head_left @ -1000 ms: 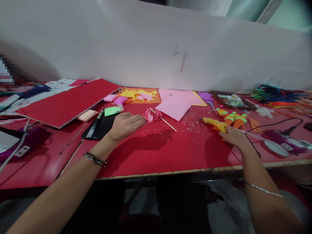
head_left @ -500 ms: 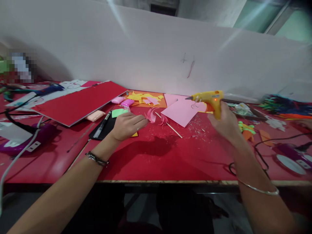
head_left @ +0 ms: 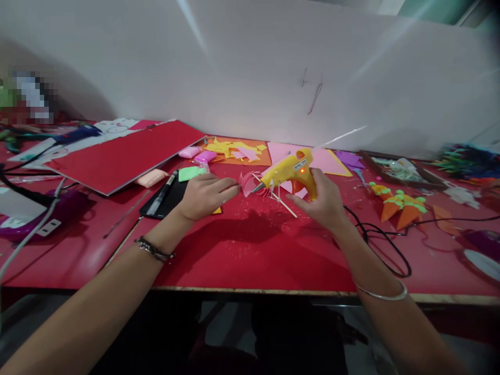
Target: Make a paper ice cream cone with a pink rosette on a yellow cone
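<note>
Head view: right hand [head_left: 326, 200] clenches glue gun [head_left: 287, 172], nozzle nine o'clock toward paper curl [head_left: 249, 183]; left hand [head_left: 205, 195], half-open, should steady it.

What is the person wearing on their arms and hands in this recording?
Both forearms are bare, with no sleeves or gloves in view. A dark, braided-looking bracelet sits on the wrist behind the left hand. A thin silver bangle circles the wrist behind the right hand. No rings show on the visible fingers.
</note>
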Motion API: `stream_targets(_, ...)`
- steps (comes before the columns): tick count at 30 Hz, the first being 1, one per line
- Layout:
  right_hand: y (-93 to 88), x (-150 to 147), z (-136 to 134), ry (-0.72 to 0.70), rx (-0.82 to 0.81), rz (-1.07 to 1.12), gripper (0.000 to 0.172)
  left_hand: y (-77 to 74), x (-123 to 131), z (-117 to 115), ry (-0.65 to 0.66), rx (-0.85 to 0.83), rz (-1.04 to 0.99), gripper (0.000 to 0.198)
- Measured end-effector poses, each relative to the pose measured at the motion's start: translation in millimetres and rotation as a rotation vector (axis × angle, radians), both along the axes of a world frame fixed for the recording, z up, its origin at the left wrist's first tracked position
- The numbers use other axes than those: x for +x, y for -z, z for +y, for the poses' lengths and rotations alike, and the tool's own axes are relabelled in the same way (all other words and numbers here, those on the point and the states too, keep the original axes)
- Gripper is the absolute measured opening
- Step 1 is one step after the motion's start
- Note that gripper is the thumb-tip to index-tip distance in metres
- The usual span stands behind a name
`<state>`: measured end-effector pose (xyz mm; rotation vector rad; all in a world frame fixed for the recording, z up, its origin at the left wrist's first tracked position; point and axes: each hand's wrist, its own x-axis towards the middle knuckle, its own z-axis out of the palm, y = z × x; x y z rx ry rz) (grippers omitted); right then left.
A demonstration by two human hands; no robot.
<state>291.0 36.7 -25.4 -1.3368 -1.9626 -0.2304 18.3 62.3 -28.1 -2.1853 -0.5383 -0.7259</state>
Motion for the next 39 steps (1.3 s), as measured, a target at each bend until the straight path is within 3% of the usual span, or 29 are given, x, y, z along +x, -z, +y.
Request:
stream_targets(13, 12.7, -2, 5, -0.033, -0.006, -0.070, 0.047, 1.1, 0, 2, -0.017, 0.016, -0.002, 0.012)
stream_targets(23, 12.1, -1, 6, -0.021, -0.032, -0.058, 0.042, -1.3, 3, -1, 0.020, -0.041, -0.026, 0.019)
stream_targets(39, 10.6, -2, 4, -0.042, -0.049, -0.055, 0.037, 0.6, 2, 1, -0.035, -0.056, -0.038, 0.014)
